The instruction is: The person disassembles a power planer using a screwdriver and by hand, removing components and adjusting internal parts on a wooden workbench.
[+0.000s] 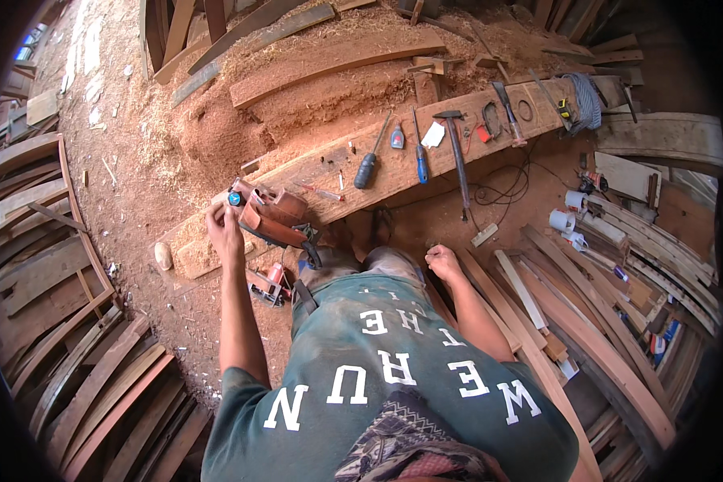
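brown tool pouch (pixel 273 218), blue-handled screwdriver (pixel 420 161)

A long wooden plank (pixel 394 165) runs slantwise over the sawdust-strewn floor (pixel 136 185). On it lie a black-handled screwdriver (pixel 371 163), a blue-handled screwdriver (pixel 419 153), a hammer (pixel 455 153) and, far right, a coiled rope (pixel 586 100).

Hammer (pixel 455 153) right of screwdriver (pixel 371 161)

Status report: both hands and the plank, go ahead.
Left hand on power tool atop plank. Right hand fisted, empty. Screwdrivers, hammer further along.
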Demonstrator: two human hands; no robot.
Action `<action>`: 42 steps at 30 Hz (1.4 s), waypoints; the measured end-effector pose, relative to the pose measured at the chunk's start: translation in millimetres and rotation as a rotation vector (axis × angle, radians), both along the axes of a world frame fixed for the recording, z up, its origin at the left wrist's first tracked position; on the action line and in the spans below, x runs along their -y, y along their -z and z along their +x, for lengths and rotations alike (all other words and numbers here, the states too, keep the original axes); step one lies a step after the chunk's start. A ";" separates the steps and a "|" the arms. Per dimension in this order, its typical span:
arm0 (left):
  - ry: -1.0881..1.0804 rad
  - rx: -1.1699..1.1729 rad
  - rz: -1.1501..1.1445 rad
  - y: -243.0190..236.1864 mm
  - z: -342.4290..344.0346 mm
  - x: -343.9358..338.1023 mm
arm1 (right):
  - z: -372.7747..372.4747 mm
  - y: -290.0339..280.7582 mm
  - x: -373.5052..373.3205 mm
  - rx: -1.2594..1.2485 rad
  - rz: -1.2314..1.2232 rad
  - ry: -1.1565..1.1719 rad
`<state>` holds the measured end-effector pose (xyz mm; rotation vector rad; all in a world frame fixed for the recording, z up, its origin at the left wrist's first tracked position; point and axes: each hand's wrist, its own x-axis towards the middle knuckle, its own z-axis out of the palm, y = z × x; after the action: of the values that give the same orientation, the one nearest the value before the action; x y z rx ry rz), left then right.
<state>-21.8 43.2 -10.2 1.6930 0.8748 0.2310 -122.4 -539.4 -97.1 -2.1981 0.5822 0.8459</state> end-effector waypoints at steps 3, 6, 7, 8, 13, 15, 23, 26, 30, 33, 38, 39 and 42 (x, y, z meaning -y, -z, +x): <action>-0.199 -0.115 -0.379 -6.7 -48.0 40.5 | 15.3 6.3 -11.6 -0.022 0.013 -0.042; -0.111 -0.164 -0.435 -9.9 -83.8 81.1 | 51.9 -30.6 -50.5 -0.001 -0.016 -0.185; -0.080 -0.191 -0.391 -4.8 -90.8 87.5 | 61.9 -41.4 -61.6 -0.006 -0.008 -0.191; -0.066 -0.226 -0.353 2.1 -92.3 88.7 | 67.9 -53.2 -70.3 -0.006 -0.006 -0.178; 0.047 -0.272 -0.360 24.0 -114.8 93.2 | 85.2 -66.1 -86.6 0.016 -0.026 -0.234; 0.470 -0.544 -0.271 19.9 -137.2 92.8 | 90.7 -74.8 -90.0 -0.007 -0.056 -0.272; 0.222 -0.334 -0.459 -12.5 -124.6 102.8 | 130.3 -98.2 -176.2 0.403 0.201 -0.474; 0.066 -0.245 -0.390 -44.8 -70.6 110.6 | 153.4 -109.8 -249.3 0.431 0.382 -0.564; -0.038 -0.160 -0.420 -7.6 -43.2 118.1 | 147.0 -60.9 -324.5 0.329 0.403 -0.588; -0.190 -0.199 -0.314 -12.1 -21.3 130.9 | 144.2 -63.3 -337.3 0.222 0.356 -0.584; -0.300 -0.090 -0.510 -19.0 -32.3 134.4 | 135.8 -86.8 -331.1 0.145 0.433 -0.528; -0.276 -0.086 -0.545 -26.9 -34.9 132.2 | 130.9 -89.6 -333.7 0.235 0.467 -0.502; -0.323 0.107 -0.678 -29.0 -56.4 141.5 | 142.9 -136.4 -336.3 0.487 0.725 -0.760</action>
<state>-78.2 -98.3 18.9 0.9033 1.0026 0.2081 20.5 -203.1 39.3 -1.7910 -0.7415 0.6742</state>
